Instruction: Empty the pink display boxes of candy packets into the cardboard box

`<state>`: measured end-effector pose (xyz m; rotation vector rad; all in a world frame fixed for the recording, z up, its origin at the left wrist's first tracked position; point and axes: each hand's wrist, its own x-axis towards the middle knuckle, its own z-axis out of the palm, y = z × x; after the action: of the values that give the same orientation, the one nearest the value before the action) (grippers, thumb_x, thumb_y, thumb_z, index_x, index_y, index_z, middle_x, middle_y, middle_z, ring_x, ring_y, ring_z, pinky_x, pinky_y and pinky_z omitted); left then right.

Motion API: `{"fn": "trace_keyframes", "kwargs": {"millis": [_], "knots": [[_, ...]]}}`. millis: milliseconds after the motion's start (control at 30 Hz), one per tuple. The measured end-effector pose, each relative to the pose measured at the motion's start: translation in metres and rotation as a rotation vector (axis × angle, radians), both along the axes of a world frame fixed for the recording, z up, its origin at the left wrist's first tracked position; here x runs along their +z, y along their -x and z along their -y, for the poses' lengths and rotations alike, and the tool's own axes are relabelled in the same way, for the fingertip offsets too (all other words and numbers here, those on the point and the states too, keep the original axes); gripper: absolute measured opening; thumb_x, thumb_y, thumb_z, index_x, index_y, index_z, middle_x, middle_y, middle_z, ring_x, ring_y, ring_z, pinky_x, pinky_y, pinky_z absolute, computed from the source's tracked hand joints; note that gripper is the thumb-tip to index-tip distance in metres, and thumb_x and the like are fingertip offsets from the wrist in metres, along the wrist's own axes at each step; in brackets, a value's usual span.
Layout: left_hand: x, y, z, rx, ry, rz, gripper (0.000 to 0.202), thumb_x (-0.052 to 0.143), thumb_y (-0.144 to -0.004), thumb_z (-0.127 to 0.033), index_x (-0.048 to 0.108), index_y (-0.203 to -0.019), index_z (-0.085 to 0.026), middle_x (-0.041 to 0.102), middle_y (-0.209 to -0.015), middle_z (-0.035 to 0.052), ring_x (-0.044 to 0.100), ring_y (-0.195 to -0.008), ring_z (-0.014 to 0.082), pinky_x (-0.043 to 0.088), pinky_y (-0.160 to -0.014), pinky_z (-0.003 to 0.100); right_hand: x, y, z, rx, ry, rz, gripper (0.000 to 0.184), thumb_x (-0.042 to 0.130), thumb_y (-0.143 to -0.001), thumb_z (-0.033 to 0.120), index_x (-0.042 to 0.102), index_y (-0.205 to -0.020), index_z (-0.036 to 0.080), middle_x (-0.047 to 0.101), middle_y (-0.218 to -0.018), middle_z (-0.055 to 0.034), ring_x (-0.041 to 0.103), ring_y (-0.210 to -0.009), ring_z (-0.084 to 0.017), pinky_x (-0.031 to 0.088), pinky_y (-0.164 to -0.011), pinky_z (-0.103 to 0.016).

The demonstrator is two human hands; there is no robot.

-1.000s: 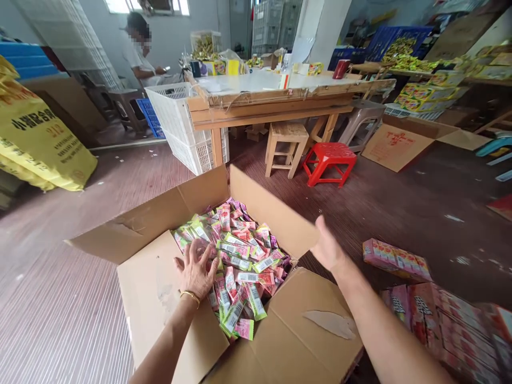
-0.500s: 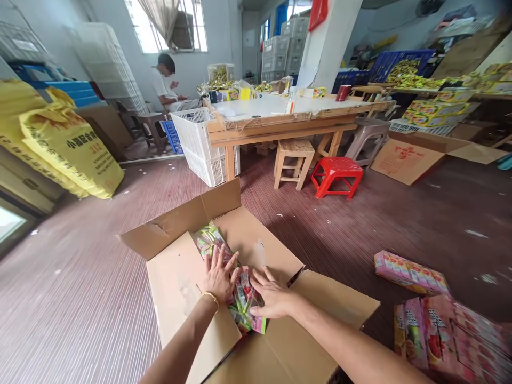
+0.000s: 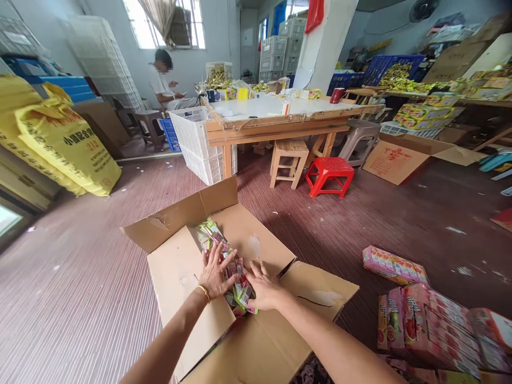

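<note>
A cardboard box (image 3: 256, 349) stands before me on the floor, its long flaps folded partly inward over the contents. Through the gap between them show green and pink candy packets (image 3: 212, 230). My left hand (image 3: 216, 271) lies spread at the edge of the left flap (image 3: 182, 282), its fingers over the packets. Opposite it, my right hand (image 3: 262, 285) rests with fingers stretched out at the right edge of the packets, partly over the right flap (image 3: 256, 234). Neither hand is closed around anything. The packets under my palms are hidden.
Pink packaged boxes (image 3: 430, 320) lie stacked on the floor at right, with a single pink box (image 3: 394, 265) behind. A red stool (image 3: 330, 175), wooden stool (image 3: 288, 160) and white crate (image 3: 196, 144) stand by the table (image 3: 280, 125). A person (image 3: 162, 80) sits at back left.
The view has shifted slightly, so the box and pink boxes appear further left. Both hands stay spread on the packets, and the right hand sits a little nearer the left.
</note>
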<state>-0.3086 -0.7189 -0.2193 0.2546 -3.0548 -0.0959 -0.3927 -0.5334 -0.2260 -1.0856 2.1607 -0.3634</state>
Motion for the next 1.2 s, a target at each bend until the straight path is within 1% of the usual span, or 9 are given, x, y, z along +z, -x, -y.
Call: {"fn": "trace_keyframes", "kwargs": {"millis": [67,167,333,433,533,700,867,1033,1200], "knots": [[0.001,-0.018,-0.013,-0.003,-0.006,0.008,0.071,0.063,-0.078,-0.049,0.039,-0.143,-0.035,0.016,-0.158,0.0145,0.009,-0.145,0.0402,0.006,-0.111,0.067,-0.003,-0.002,0.003,-0.011,0.034,-0.012,0.110,0.071,-0.065,0.044,0.007,-0.153,0.028,-0.005,-0.159,-0.0083,-0.009,-0.142,-0.043,0.017,-0.104,-0.074],[-0.008,-0.042,-0.034,0.059,-0.077,0.080,0.072,0.065,-0.075,-0.043,0.039,-0.142,-0.037,0.012,-0.159,0.0147,0.006,-0.145,0.0398,0.000,-0.111,0.067,-0.008,-0.003,0.002,0.022,0.052,-0.002,0.109,0.071,-0.060,0.031,0.014,-0.152,0.026,0.001,-0.160,-0.0084,-0.005,-0.143,-0.041,0.017,-0.113,-0.060],[-0.018,-0.054,-0.051,0.078,-0.303,0.236,0.074,0.058,-0.076,-0.060,0.037,-0.143,-0.038,0.002,-0.159,0.0133,-0.008,-0.144,0.0349,-0.017,-0.108,0.063,-0.013,-0.008,0.000,0.007,0.019,-0.059,0.097,0.058,-0.061,0.013,0.023,-0.151,0.023,0.008,-0.159,-0.0068,0.002,-0.144,-0.036,0.017,-0.117,-0.048],[-0.010,-0.055,-0.053,0.098,-0.361,0.276,0.075,0.052,-0.078,-0.064,0.034,-0.145,-0.036,-0.003,-0.158,0.0136,-0.014,-0.143,0.0329,-0.022,-0.106,0.062,-0.009,-0.009,-0.013,0.000,0.094,-0.080,0.083,0.052,-0.070,0.016,0.028,-0.149,0.017,0.019,-0.157,-0.0096,0.017,-0.144,-0.028,0.020,-0.117,-0.040],[-0.004,-0.057,-0.055,0.109,-0.375,0.269,0.073,0.052,-0.078,-0.064,0.035,-0.144,-0.037,-0.003,-0.158,0.0135,-0.014,-0.143,0.0321,-0.023,-0.106,0.061,-0.005,-0.007,-0.042,-0.071,0.174,-0.092,0.072,0.045,-0.080,0.024,0.027,-0.150,0.016,0.031,-0.152,-0.0090,0.031,-0.140,-0.022,0.025,-0.116,-0.037],[-0.009,-0.060,-0.053,0.106,-0.348,0.239,0.072,0.053,-0.077,-0.066,0.038,-0.142,-0.040,0.003,-0.158,0.0120,-0.011,-0.144,0.0333,-0.023,-0.106,0.062,-0.003,0.001,-0.079,-0.187,0.132,-0.205,0.075,0.044,-0.084,0.032,0.018,-0.152,0.016,0.013,-0.157,-0.0072,0.019,-0.144,-0.023,0.024,-0.117,-0.040],[-0.018,-0.063,-0.046,0.083,-0.297,0.126,0.074,0.050,-0.077,-0.071,0.034,-0.143,-0.041,0.005,-0.159,0.0117,-0.004,-0.145,0.0351,-0.013,-0.110,0.066,0.003,-0.003,-0.052,-0.019,-0.039,-0.115,0.077,0.047,-0.082,0.031,0.020,-0.149,0.005,0.018,-0.156,-0.0112,0.017,-0.144,-0.021,0.015,-0.119,-0.034],[-0.019,-0.049,-0.045,0.030,-0.224,-0.040,0.059,0.033,-0.087,-0.066,0.032,-0.143,-0.045,0.011,-0.159,0.0056,0.006,-0.146,0.0329,-0.001,-0.113,0.068,0.003,-0.016,-0.033,-0.020,-0.100,-0.127,0.077,0.052,-0.078,0.029,0.028,-0.147,0.006,0.017,-0.155,-0.0123,0.018,-0.144,-0.025,0.017,-0.119,-0.035],[-0.026,-0.029,-0.041,-0.077,-0.271,0.134,0.060,0.033,-0.084,-0.071,0.034,-0.140,-0.049,0.004,-0.157,0.0060,0.004,-0.144,0.0381,-0.004,-0.107,0.074,0.009,-0.015,-0.037,-0.079,-0.013,-0.068,0.072,0.050,-0.075,0.026,0.037,-0.145,0.010,0.032,-0.151,-0.0111,0.027,-0.141,-0.025,0.023,-0.117,-0.035]]}}
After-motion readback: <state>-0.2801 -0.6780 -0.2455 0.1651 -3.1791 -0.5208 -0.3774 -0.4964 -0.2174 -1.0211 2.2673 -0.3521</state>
